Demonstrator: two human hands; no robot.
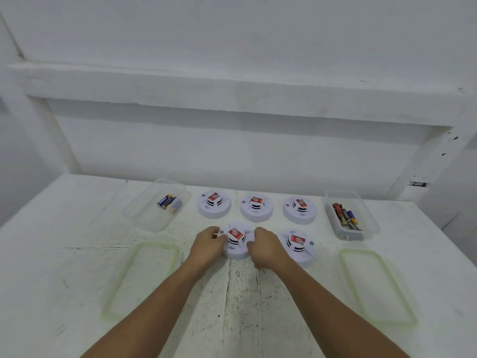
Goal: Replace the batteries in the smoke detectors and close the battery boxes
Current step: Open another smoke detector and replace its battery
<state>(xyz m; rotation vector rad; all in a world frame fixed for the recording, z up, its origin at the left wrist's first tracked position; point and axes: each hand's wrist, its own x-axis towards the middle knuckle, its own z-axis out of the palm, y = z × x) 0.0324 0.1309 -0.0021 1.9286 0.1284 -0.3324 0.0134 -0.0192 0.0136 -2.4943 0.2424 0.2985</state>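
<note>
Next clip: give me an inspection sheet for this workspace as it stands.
Surface: white table, paint speckled and worn.
Job's things: back-left detector, back-middle detector, back-right detector, front-right detector and front-left detector, each with a red label on top. Left container holds blue-and-yellow batteries; right container holds mixed batteries.
Clutter: left lid and right lid, green-rimmed, lying flat.
Hands: left hand and right hand grip the front-left detector's sides.
Cables: nothing seen.
Surroundings: white wall with a ledge.
</note>
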